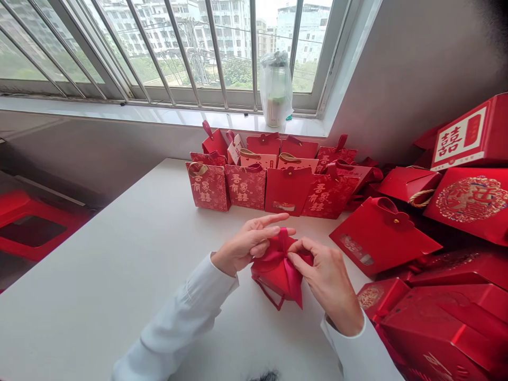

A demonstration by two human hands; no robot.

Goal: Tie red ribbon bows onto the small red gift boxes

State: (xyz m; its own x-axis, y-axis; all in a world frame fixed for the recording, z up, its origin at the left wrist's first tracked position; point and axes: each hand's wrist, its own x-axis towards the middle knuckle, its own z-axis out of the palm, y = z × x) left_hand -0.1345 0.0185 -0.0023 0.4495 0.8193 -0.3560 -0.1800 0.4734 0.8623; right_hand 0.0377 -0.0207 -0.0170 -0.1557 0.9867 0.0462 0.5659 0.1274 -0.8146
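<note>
A small red gift box (273, 278) stands on the white table, with a glossy dark-pink ribbon (292, 280) tied in a bow across its top. My left hand (252, 241) is at the bow's upper left, its index finger stretched out and a ribbon loop caught between the thumb and another finger. On the other side my right hand (327, 272) pinches the ribbon near the knot between thumb and index finger. A red cord handle (270, 299) hangs at the front of the box. My fingers hide part of the knot.
Rows of red gift bags (245, 188) stand along the table's far edge. Many red boxes (448, 317) are piled on the right, near my right arm. A bagged bottle (275, 90) stands on the windowsill. A red plastic stool (32, 225) is at the left.
</note>
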